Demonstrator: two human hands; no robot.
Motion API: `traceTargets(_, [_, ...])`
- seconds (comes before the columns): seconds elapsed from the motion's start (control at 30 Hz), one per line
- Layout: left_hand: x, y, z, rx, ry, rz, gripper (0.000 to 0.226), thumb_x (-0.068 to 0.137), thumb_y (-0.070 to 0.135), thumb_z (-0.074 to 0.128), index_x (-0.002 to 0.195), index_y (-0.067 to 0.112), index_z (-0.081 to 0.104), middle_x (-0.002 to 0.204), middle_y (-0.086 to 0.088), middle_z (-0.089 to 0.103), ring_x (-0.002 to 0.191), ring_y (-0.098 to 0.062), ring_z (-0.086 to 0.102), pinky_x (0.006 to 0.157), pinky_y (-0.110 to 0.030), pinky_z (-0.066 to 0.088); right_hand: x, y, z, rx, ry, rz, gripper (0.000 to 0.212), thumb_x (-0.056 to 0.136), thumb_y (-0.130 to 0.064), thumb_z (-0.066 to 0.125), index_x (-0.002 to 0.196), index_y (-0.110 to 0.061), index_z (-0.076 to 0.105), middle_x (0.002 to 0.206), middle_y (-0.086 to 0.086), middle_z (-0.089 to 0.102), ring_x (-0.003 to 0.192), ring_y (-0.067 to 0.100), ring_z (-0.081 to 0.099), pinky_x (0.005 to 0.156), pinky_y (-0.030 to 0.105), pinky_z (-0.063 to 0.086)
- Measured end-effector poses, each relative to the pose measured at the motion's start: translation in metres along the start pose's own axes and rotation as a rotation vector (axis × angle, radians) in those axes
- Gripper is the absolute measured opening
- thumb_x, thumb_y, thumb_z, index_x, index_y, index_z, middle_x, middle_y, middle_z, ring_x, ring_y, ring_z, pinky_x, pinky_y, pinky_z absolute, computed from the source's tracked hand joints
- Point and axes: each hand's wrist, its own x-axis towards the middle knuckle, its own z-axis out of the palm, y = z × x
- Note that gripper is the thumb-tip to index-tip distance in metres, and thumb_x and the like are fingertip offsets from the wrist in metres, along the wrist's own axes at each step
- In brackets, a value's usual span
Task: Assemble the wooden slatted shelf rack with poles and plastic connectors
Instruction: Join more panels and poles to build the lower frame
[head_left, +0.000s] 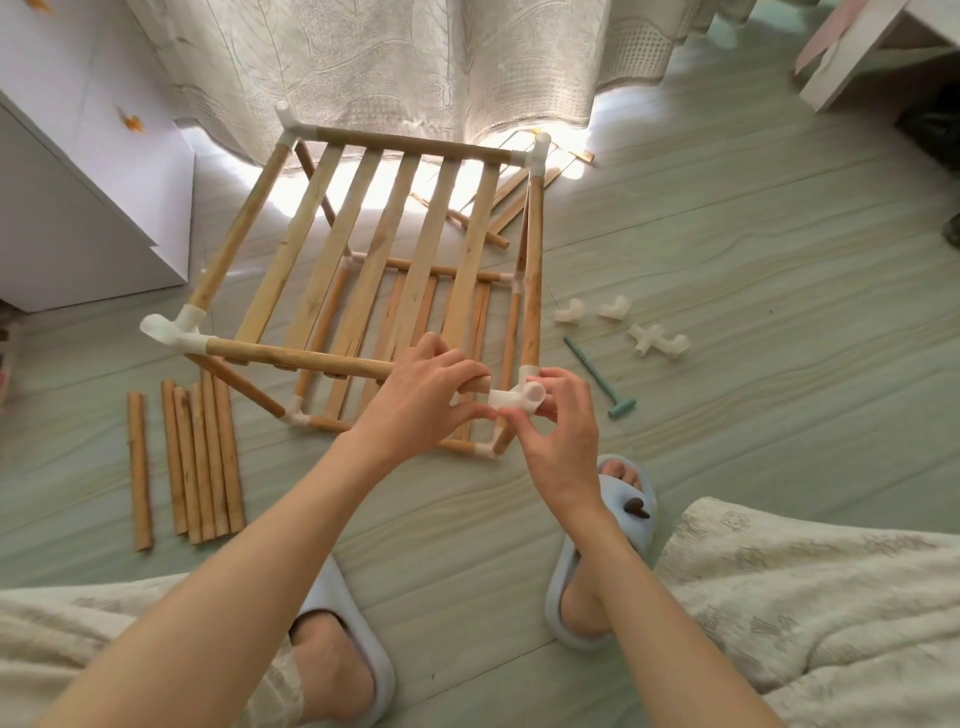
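The half-built wooden rack (374, 244) stands on the floor with an upper slatted shelf and a lower one beneath it. My left hand (421, 400) grips the right end of the front pole (291, 358) of the upper shelf. My right hand (556, 421) pinches the white plastic connector (517, 400) at the front right corner, where the right side pole (532, 270) enters it. The pole end sits right at the connector's socket. Another white connector (169, 330) caps the front left corner.
Several loose wooden poles (192, 457) lie on the floor to the left. Spare white connectors (623, 325) and a small green mallet (602, 379) lie to the right. A white cabinet (78, 171) stands at left, a curtain (415, 62) behind. My slippered feet (597, 545) are below.
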Motion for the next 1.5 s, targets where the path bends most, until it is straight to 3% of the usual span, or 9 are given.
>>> traceTargets(0.2, [-0.003, 0.001, 0.011, 0.113, 0.091, 0.076, 0.038, 0.084, 0.044, 0.045, 0.091, 0.012, 0.064, 0.080, 0.002, 0.063, 0.078, -0.022, 0.048, 0.061, -0.034, 0.040, 0.003, 0.000, 0.002, -0.006, 0.026, -0.011, 0.022, 0.076, -0.014, 0.074, 0.090, -0.012, 0.058, 0.110, -0.005, 0.050, 0.086, -0.004, 0.052, 0.074, 0.007, 0.042])
traceTargets(0.37, [-0.005, 0.003, 0.018, 0.163, 0.124, 0.061, 0.037, 0.088, 0.044, 0.040, 0.090, 0.014, 0.062, 0.079, 0.002, 0.060, 0.078, -0.023, 0.049, 0.062, -0.031, 0.033, 0.003, 0.004, -0.003, -0.024, -0.050, -0.057, 0.036, 0.081, -0.018, 0.068, 0.115, -0.010, 0.058, 0.122, -0.004, 0.048, 0.108, 0.015, 0.055, 0.087, 0.025, 0.049])
traceTargets(0.43, [-0.005, 0.004, 0.020, 0.162, 0.131, 0.054, 0.038, 0.088, 0.045, 0.041, 0.089, 0.014, 0.062, 0.078, 0.003, 0.059, 0.078, -0.023, 0.048, 0.062, -0.031, 0.033, 0.005, 0.005, -0.005, 0.003, -0.099, -0.025, 0.049, 0.083, -0.013, 0.067, 0.129, -0.010, 0.050, 0.128, -0.004, 0.046, 0.115, 0.014, 0.052, 0.092, 0.023, 0.048])
traceTargets(0.57, [-0.003, 0.004, 0.022, 0.157, 0.154, 0.050, 0.036, 0.088, 0.043, 0.042, 0.087, 0.013, 0.062, 0.076, 0.003, 0.059, 0.078, -0.024, 0.048, 0.062, -0.033, 0.034, 0.011, 0.002, -0.008, 0.103, -0.207, 0.155, 0.072, 0.084, -0.008, 0.066, 0.144, -0.014, 0.027, 0.123, -0.023, 0.043, 0.100, 0.005, 0.057, 0.088, 0.014, 0.046])
traceTargets(0.7, [-0.004, 0.003, 0.023, 0.151, 0.186, 0.047, 0.034, 0.089, 0.042, 0.043, 0.083, 0.014, 0.062, 0.074, 0.003, 0.059, 0.076, -0.022, 0.046, 0.064, -0.030, 0.030, 0.013, 0.002, -0.006, 0.096, -0.199, 0.172, 0.068, 0.084, -0.013, 0.066, 0.143, -0.010, 0.031, 0.128, -0.005, 0.045, 0.116, 0.016, 0.053, 0.096, 0.025, 0.045])
traceTargets(0.9, [-0.005, 0.003, 0.026, 0.141, 0.229, 0.035, 0.038, 0.092, 0.040, 0.040, 0.081, 0.011, 0.063, 0.072, 0.002, 0.059, 0.076, -0.023, 0.047, 0.064, -0.030, 0.028, 0.016, -0.001, -0.003, 0.087, -0.184, 0.184, 0.067, 0.083, -0.015, 0.067, 0.141, -0.010, 0.035, 0.113, -0.010, 0.048, 0.105, 0.009, 0.055, 0.093, 0.023, 0.048])
traceTargets(1.1, [-0.005, 0.001, 0.024, 0.061, 0.167, 0.050, 0.043, 0.090, 0.031, 0.044, 0.120, 0.003, 0.054, 0.094, -0.008, 0.060, 0.089, -0.024, 0.049, 0.075, -0.036, 0.046, 0.020, -0.006, -0.001, 0.139, -0.234, 0.231, 0.068, 0.084, -0.016, 0.066, 0.142, -0.011, 0.032, 0.119, -0.005, 0.052, 0.101, 0.001, 0.055, 0.092, 0.017, 0.046])
traceTargets(1.3, [-0.019, -0.022, 0.015, 0.026, 0.183, -0.039, 0.028, 0.084, 0.030, 0.054, 0.101, 0.009, 0.061, 0.096, -0.008, 0.055, 0.091, -0.019, 0.043, 0.076, -0.034, 0.041, 0.025, -0.001, -0.012, 0.085, -0.360, 0.227, 0.064, 0.090, -0.014, 0.059, 0.144, -0.014, 0.026, 0.133, 0.007, 0.053, 0.109, 0.008, 0.056, 0.090, 0.009, 0.044])
traceTargets(1.5, [-0.016, -0.025, 0.008, -0.130, 0.202, -0.097, 0.019, 0.073, 0.011, 0.074, 0.090, 0.008, 0.068, 0.082, -0.001, 0.050, 0.078, -0.024, 0.051, 0.073, -0.033, 0.030, 0.022, -0.006, -0.010, 0.025, -0.299, 0.215, 0.063, 0.086, -0.015, 0.064, 0.141, -0.010, 0.033, 0.119, 0.002, 0.059, 0.100, 0.003, 0.056, 0.080, 0.000, 0.041])
